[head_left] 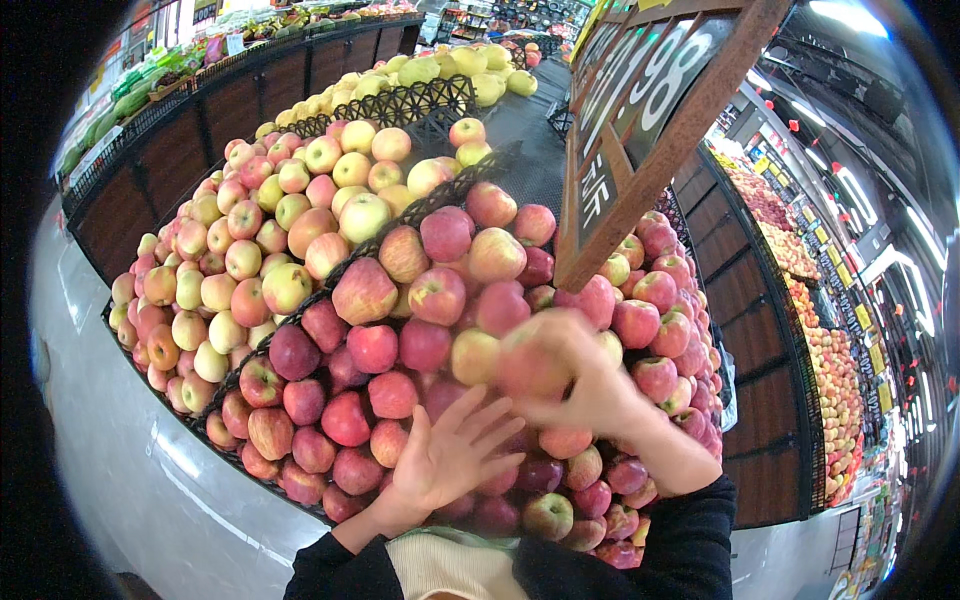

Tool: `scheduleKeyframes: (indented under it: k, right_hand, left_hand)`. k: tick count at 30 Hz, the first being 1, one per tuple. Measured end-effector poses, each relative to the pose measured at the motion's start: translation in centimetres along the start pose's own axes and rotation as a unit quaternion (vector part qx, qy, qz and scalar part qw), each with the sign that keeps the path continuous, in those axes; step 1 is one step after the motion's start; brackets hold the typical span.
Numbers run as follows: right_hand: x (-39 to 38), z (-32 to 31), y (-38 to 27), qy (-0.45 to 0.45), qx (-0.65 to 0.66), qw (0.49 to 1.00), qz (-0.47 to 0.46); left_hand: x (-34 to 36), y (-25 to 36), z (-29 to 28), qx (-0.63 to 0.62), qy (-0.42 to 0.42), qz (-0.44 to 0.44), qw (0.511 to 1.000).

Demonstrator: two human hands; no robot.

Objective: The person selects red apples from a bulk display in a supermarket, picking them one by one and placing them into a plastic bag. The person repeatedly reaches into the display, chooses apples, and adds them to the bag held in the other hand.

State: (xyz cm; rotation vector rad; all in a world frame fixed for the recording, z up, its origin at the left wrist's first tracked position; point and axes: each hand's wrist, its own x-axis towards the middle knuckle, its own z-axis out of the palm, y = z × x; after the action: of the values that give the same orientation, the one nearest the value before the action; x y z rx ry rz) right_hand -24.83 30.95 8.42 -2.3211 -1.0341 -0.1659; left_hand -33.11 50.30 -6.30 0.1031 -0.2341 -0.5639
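Observation:
My right hand point(580, 365), blurred by motion, is closed around a red and yellow apple point(530, 362) above the heap of red apples point(345, 418). My left hand point(450, 455) hovers over the near part of the same heap. Its fingers are spread and it holds nothing. A yellowish apple point(474, 357) lies just left of the held one. Beneath my hands, part of the heap is hidden.
Paler yellow-pink apples point(245, 260) fill the left section, behind a black lattice divider point(370, 245). Yellow fruit point(420, 70) lies farther back. A wooden-framed price sign point(640, 130) rises close to my right hand. Other produce stands point(760, 340) flank the display.

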Motion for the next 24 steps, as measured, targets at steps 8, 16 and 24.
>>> scheduleKeyframes:
  k: [8,16,24]
  right_hand:
    - [-0.9,-8.8,14.0,0.232,-0.225,0.912,0.252]
    - [-2.0,-9.5,15.1,0.044,-0.205,0.940,0.268]
    - [-11.4,-8.9,4.1,0.212,-0.248,0.909,0.260]
  left_hand:
    - [0.0,0.1,-0.5,-0.016,-0.052,-0.016,0.998]
    - [-0.1,0.4,-1.7,-0.017,-0.075,-0.018,0.997]
    - [-0.1,0.0,-1.8,-0.077,-0.097,-0.018,0.992]
